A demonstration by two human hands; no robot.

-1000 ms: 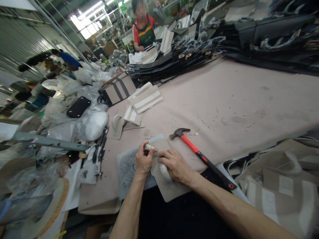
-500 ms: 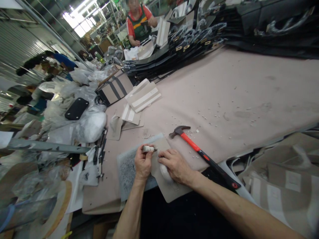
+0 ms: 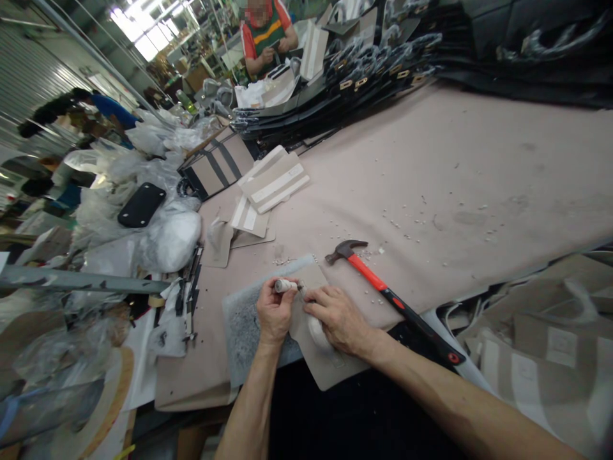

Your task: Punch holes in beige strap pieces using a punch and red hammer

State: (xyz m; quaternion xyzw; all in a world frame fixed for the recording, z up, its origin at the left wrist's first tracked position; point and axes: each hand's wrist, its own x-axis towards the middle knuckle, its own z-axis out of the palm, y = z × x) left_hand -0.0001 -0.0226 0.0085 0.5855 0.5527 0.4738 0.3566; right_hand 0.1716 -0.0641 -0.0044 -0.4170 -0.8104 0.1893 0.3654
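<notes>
My left hand (image 3: pixel 272 313) is closed around a short pale cylindrical tool (image 3: pixel 285 285), tip pointing right. My right hand (image 3: pixel 335 317) presses flat-ish on a beige leather piece (image 3: pixel 330 374), fingertips pinched together right at the tool's tip. The piece lies partly on a grey speckled mat (image 3: pixel 242 326) at the near edge of the pink table (image 3: pixel 431 166). Whatever sits between the right fingertips is too small to make out. A hammer (image 3: pixel 383 294) with a red and black handle lies just right of my right hand.
Beige and white cut panels (image 3: pixel 272 182) lie beyond the mat. Black bag parts with handles (image 3: pixel 364 83) are stacked along the far edge. Plastic bags (image 3: pixel 167 239) and clutter crowd the left. A person in a red shirt and green apron (image 3: pixel 265 35) works at the far end.
The view has shifted slightly; both hands stay at the same spot on the beige piece, with the left hand's tool turned a little.
</notes>
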